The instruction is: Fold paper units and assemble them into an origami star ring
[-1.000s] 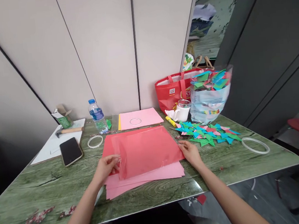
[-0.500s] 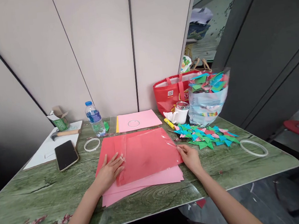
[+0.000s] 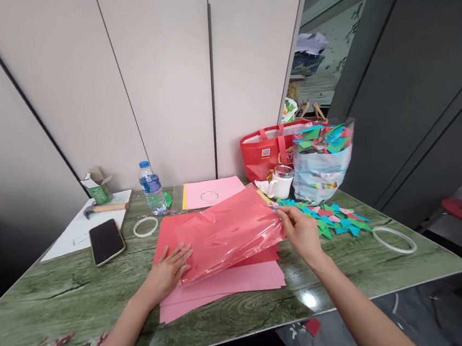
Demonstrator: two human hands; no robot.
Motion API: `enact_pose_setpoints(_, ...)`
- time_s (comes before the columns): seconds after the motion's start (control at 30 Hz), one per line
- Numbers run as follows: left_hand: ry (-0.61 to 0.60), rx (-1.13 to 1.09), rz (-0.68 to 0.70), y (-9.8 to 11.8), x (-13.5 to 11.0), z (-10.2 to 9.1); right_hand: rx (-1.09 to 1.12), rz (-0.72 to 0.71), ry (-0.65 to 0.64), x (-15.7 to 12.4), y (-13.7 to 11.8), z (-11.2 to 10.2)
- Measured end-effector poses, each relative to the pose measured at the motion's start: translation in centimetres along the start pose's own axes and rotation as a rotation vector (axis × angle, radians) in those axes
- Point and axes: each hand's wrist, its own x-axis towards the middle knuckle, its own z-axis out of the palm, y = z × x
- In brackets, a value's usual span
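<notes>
A clear plastic sleeve (image 3: pixel 229 233) with a red sheet showing in or through it lies across a stack of paper. Its right side is lifted off the stack, pinched at the edge between the thumb and fingers of my right hand (image 3: pixel 302 236). My left hand (image 3: pixel 170 270) rests flat, fingers spread, on the left end of the sleeve and the red paper (image 3: pixel 170 231). Below the red paper, pink sheets (image 3: pixel 246 282) stick out toward the table's front edge.
Folded paper pieces (image 3: pixel 337 218) lie right of the sleeve, near a white ring (image 3: pixel 395 239). Behind stand a mug (image 3: pixel 282 183), a red bag (image 3: pixel 259 161) and a plastic bag (image 3: pixel 321 171). At left are a water bottle (image 3: pixel 152 191), a phone (image 3: pixel 107 242) and a hammer (image 3: pixel 106 208).
My right hand has raised the right edge of the plastic sleeve, which now slants up off the paper stack. My left hand stays flat at the left end. The view has shifted slightly.
</notes>
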Motion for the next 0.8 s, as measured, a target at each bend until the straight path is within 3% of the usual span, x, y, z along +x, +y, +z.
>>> enact_pose_setpoints(0.1,0.038,-0.025,-0.033,-0.2,-0.4,0.3,-0.093,-0.020,-0.055,-0.5,0.6,0.4)
enact_pose_setpoints(0.2,0.161,-0.078,-0.146,-0.1,-0.3,0.6,-0.107,-0.002,-0.093,-1.9,1.7,1.0)
enact_pose_setpoints(0.37,0.267,-0.215,-0.246,0.5,0.8,0.6,-0.022,0.000,0.063,-4.5,2.5,1.8)
enact_pose_setpoints(0.53,0.342,-0.343,-0.324,1.0,1.8,0.4,0.028,-0.024,0.138,-5.9,2.7,2.2)
enact_pose_setpoints(0.67,0.458,-0.460,-0.337,1.2,2.2,0.3,0.061,0.023,0.158,-6.3,2.8,2.5)
enact_pose_setpoints(0.8,0.616,-0.613,-0.455,1.2,2.6,-0.2,0.148,0.096,0.106,-6.4,2.6,2.8)
